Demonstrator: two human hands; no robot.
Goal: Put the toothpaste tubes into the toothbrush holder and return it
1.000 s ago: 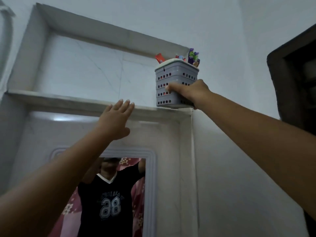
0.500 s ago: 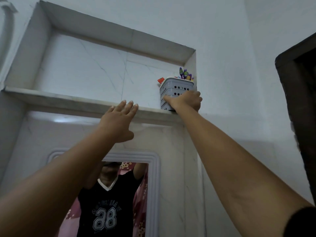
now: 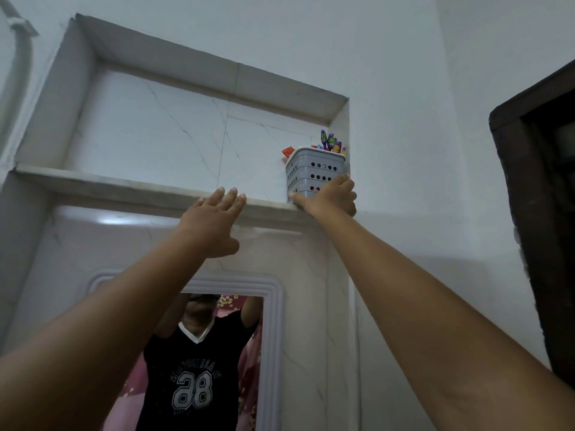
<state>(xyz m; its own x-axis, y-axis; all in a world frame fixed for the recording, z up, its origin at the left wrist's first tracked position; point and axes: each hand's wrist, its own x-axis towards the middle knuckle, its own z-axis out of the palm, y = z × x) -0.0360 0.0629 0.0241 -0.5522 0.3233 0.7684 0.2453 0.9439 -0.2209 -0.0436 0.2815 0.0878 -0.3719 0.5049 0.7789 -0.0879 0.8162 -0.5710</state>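
A grey perforated toothbrush holder (image 3: 312,169) stands upright at the right end of a high marble shelf (image 3: 124,186), tight in the niche's corner. Purple toothbrush heads (image 3: 331,140) and the red end of a toothpaste tube (image 3: 287,151) stick out of its top. My right hand (image 3: 329,197) is wrapped around the holder's lower front. My left hand (image 3: 214,220) is raised flat with fingers apart, its fingertips at the shelf's front edge, holding nothing.
The niche's back wall (image 3: 174,132) is marble tile. Below the shelf a framed mirror (image 3: 217,353) reflects a person in a black shirt. A dark wooden door frame (image 3: 535,213) stands at the right.
My right hand has carried the holder from in front of the shelf edge back into the niche's right corner and set it down. My left hand has stayed near the shelf edge.
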